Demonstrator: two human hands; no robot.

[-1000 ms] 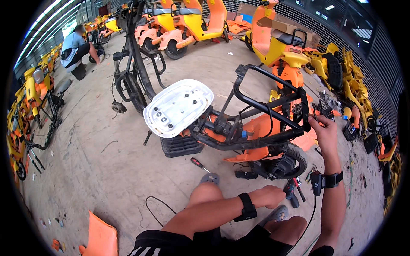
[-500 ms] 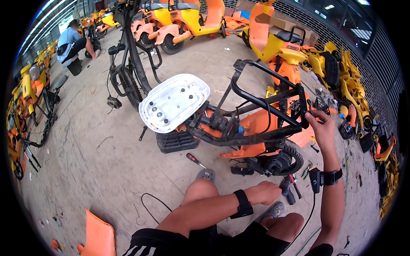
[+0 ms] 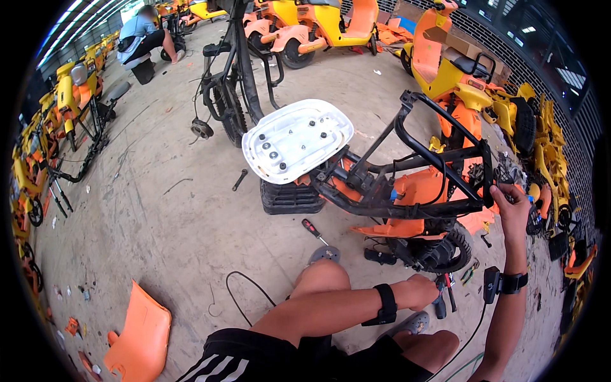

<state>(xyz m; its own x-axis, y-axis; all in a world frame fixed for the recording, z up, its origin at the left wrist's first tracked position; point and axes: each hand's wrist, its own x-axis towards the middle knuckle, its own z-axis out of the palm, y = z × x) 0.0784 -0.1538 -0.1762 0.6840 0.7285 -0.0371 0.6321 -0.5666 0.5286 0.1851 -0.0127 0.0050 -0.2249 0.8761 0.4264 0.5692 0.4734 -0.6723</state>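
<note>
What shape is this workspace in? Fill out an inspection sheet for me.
Surface: scuffed concrete floor.
Job's things: stripped scooter frame, white panel lying over its middle, drill on the floor.
Clutter: screwdriver, pliers and orange panel on the floor.
Hands: left hand closed beside the drill, grip hidden; right hand with fingertips at the frame's rear end.
Cables: black cable looped on the floor; cord from the right wrist's box.
Surroundings: scooters behind, yellow parts piled at right, a person seated far left.
</note>
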